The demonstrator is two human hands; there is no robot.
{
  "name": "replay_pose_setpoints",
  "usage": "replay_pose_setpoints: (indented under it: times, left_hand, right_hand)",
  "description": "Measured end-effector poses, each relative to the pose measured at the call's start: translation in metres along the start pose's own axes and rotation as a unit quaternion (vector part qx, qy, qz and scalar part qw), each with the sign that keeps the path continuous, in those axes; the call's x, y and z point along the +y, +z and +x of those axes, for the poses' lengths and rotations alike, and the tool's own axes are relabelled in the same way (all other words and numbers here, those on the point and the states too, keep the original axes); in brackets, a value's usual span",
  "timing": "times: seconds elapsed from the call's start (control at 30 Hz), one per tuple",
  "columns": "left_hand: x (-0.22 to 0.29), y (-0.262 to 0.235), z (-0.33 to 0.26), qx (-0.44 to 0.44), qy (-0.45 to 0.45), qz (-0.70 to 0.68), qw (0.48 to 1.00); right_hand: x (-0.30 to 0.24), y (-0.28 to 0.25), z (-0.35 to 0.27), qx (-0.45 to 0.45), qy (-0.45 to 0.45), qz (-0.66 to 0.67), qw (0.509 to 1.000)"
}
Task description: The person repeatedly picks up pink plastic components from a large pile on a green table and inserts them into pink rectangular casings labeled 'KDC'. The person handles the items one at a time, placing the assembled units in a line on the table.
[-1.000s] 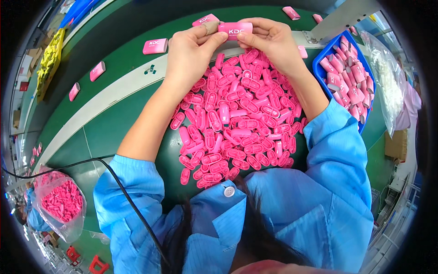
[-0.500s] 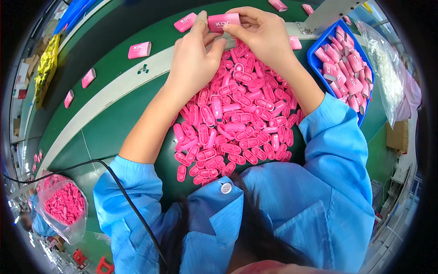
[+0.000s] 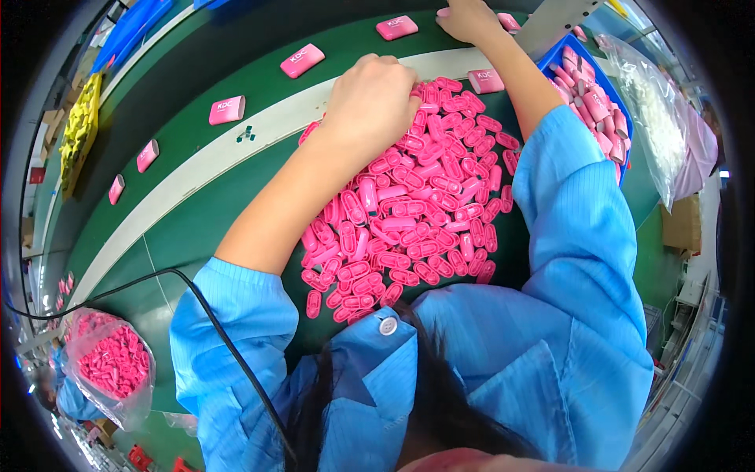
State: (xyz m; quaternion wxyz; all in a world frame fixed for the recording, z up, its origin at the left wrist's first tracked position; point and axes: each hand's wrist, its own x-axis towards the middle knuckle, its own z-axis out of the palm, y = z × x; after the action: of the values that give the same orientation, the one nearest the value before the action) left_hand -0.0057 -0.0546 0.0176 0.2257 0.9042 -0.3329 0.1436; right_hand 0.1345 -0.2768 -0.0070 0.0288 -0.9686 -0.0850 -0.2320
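My left hand [image 3: 373, 101] is closed, its fingers curled down at the far edge of a heap of small pink oval plastic caps [image 3: 417, 208]. Whatever it pinches is hidden. Up at the top edge my right hand [image 3: 469, 20] reaches over the green belt, and its fingers are partly cut off. Left of it lies a flat pink case [image 3: 397, 27] with white lettering, touched by neither hand. Another pink case [image 3: 302, 60] rests farther left on the belt. One more case [image 3: 485, 81] sits by the pale rail, between the heap and my right forearm.
A blue bin [image 3: 625, 118] of pink cases stands at the right, beside a clear bag [image 3: 653, 110] of white pieces. More cases [image 3: 227, 110] lie along the belt. At lower left is a bag of pink caps [image 3: 116, 358]. A black cable [image 3: 181, 275] crosses my left sleeve.
Both hands have parted from the pink case they held, which now lies on the belt. My left hand came down to the heap; my right went up. Cases on the belt shifted left.
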Motion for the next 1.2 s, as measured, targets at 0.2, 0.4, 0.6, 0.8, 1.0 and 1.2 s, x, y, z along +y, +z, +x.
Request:
replay_pose_setpoints:
  times: [0.2,0.4,0.6,0.8,1.0,1.2]
  left_hand:
    - [-0.009,-0.016,-0.013,0.089,-0.039,-0.08,0.992]
    - [-0.034,-0.021,-0.026,0.045,-0.263,-0.457,0.849]
    - [-0.046,-0.02,-0.028,0.042,-0.258,-0.574,0.776]
    - [-0.048,-0.02,-0.029,0.059,-0.272,-0.576,0.768]
    - [-0.043,-0.019,-0.03,0.087,-0.258,-0.533,0.801]
    - [-0.044,-0.024,-0.03,0.063,-0.238,-0.436,0.866]
  right_hand:
    - [-0.031,-0.049,-0.028,0.071,-0.043,0.183,0.98]
    - [-0.096,-0.086,-0.078,-0.173,-0.041,0.518,0.837]
    - [-0.1,-0.076,-0.089,-0.099,-0.038,0.537,0.837]
    - [-0.089,-0.061,-0.085,-0.261,0.054,0.674,0.689]
    - [-0.094,-0.059,-0.091,-0.238,0.081,0.694,0.675]
    - [-0.092,-0.059,-0.092,-0.207,0.059,0.678,0.703]
